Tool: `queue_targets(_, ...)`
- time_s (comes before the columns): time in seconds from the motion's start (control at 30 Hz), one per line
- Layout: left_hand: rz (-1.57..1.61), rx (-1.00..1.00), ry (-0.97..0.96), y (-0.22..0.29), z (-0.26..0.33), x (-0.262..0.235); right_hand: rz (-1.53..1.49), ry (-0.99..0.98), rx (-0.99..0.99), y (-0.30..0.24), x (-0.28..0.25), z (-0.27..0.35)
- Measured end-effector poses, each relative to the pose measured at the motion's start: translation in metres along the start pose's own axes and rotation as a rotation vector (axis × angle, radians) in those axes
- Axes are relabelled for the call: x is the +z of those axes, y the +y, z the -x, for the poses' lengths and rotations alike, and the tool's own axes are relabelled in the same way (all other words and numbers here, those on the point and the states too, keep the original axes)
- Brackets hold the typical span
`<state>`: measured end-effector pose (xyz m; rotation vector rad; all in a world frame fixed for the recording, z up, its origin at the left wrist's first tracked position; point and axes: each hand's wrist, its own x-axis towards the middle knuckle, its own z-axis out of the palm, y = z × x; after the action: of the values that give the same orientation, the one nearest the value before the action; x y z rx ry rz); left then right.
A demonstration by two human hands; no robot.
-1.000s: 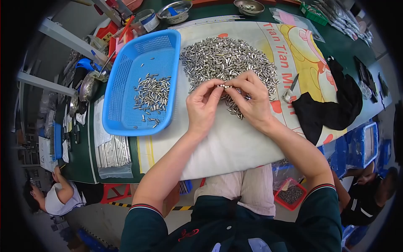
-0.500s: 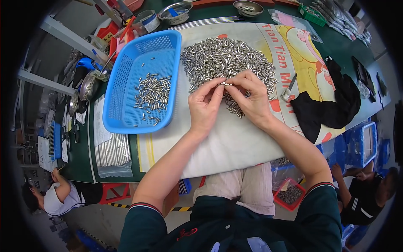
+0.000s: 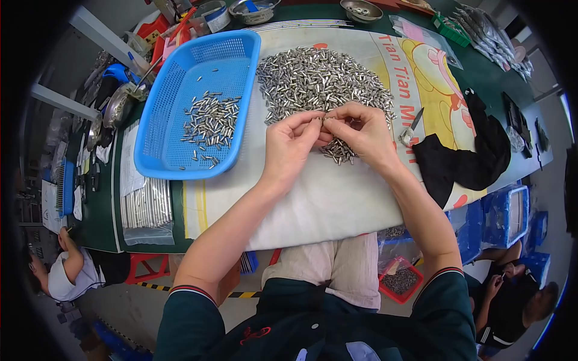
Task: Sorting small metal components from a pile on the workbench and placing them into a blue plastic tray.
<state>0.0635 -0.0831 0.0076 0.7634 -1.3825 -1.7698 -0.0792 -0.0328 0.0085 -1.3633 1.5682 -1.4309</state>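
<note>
My left hand (image 3: 290, 143) and my right hand (image 3: 368, 137) meet over the near edge of a large pile of small silvery metal pins (image 3: 322, 78). Thumb and forefinger of each hand are closed in a pinch, fingertips nearly touching. Small metal pins show between the fingertips, mostly covered by them, so how many cannot be made out. Left of the pile stands a blue perforated plastic basket (image 3: 171, 78), with a smaller heap of the same pins (image 3: 212, 120) scattered on its bottom.
Under the pile lies a printed cloth (image 3: 313, 204) on a green table. To the right are a small pointed blade (image 3: 416, 118) and a black cloth (image 3: 460, 159). Metal bowls (image 3: 361, 11) stand at the back; bagged rods (image 3: 146, 207) lie left. Two other people sit nearby, left and right.
The view has shifted slightly. My hands stay together over the pile's edge, with the fingertips now closer and covering more of the pins. The person at the right has raised their hands.
</note>
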Motion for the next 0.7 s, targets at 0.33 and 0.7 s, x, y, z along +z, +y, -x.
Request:
queue_targets(0.33,0.081,-0.247,-0.034,0.007,0.001,-0.005,0.013,-0.158,0.19,-0.014,-0.009,0.0)
queue_targets(0.7,0.17,-0.321,-0.078,0.008,0.002,-0.008,-0.028,-0.213,0.302,-0.022,-0.013,0.001)
